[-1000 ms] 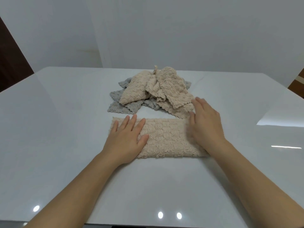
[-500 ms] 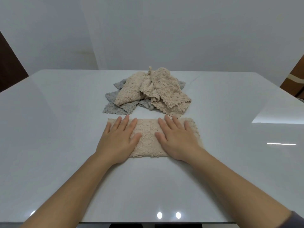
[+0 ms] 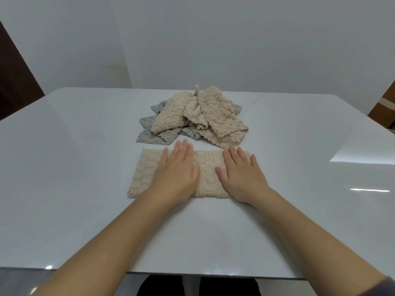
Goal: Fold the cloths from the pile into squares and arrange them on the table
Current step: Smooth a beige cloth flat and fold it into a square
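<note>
A beige cloth (image 3: pixel 208 174), folded into a long strip, lies flat on the white table (image 3: pixel 85 167) in front of me. My left hand (image 3: pixel 177 171) presses flat on the strip's middle-left part with straight fingers. My right hand (image 3: pixel 241 174) lies flat on its right part, fingers spread. Behind the strip sits the pile (image 3: pixel 198 118) of crumpled beige and grey cloths.
The glossy table reaches from the near edge (image 3: pixel 192 274) to a white wall behind. Dark brown surfaces stand at the far left (image 3: pixel 12 77) and far right (image 3: pixel 384 107). Bright reflections lie on the table's right side.
My left hand has slid to the right along the strip, uncovering its left end. My right hand came from the right end to the middle, then shifted back a little rightward.
</note>
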